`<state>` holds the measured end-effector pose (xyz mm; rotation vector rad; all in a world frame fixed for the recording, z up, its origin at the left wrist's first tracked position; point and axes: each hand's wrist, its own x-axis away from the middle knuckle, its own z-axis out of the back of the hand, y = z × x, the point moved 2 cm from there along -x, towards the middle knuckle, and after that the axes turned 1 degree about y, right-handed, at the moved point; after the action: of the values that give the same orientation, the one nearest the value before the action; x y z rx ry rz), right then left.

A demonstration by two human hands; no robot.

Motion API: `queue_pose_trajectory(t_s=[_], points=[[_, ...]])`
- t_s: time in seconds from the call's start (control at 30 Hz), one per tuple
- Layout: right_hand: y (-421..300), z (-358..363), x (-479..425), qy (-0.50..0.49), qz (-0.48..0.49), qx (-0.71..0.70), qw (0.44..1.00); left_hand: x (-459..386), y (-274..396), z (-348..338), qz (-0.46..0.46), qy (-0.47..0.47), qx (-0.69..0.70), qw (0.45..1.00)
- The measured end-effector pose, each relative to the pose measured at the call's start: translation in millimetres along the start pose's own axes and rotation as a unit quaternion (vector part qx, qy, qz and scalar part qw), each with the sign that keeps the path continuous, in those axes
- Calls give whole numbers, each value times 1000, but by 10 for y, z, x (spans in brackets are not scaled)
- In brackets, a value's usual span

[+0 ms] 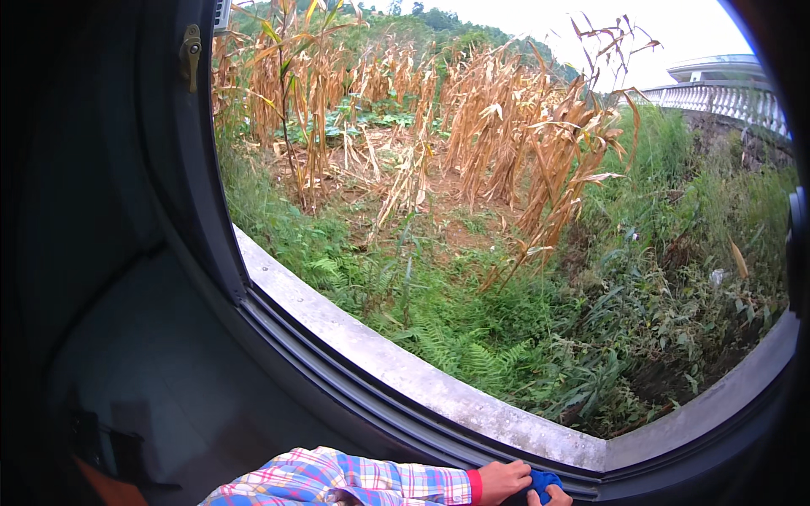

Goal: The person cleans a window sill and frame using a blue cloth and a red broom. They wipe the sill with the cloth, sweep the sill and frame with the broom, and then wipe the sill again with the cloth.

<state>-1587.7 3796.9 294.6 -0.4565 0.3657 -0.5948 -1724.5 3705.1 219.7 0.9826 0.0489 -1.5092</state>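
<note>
At the bottom edge of the view, a blue cloth (542,482) lies bunched on the dark metal window track (405,422), close to the frame's lower corner. The fingers of my left hand (502,483) press on the cloth from its left side. A red cuff shows at that wrist, below a plaid sleeve (405,481). My right hand (552,497) grips the cloth from the right; only its fingers show, and the rest is cut off by the picture's edge. The underside of the cloth is hidden.
A pale stone sill (392,364) runs outside the track. The dark window frame (212,190) bears a brass-coloured handle (191,57) at upper left. Outdoors are green weeds (481,341), dry maize stalks (493,133) and a white balustrade (721,104).
</note>
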Motion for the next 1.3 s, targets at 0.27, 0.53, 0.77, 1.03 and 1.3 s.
queue_pose_trajectory(t_s=[0.27,0.53,0.77,1.03,1.3], points=[[-476,-492,-38,88,71,-164,980,208,123,921,68,-82,-74,992],[-515,-234,467,-132,-181,-525,821,228,323,1240,19,-109,-32,993],[-168,699,416,131,-122,-333,926,-275,613,952,-77,-86,7,993],[333,1077,-118,306,20,123,944,-1016,646,312,-111,-27,-88,990],[731,489,-353,25,-50,224,973,-834,323,-97,-19,-110,-152,982]])
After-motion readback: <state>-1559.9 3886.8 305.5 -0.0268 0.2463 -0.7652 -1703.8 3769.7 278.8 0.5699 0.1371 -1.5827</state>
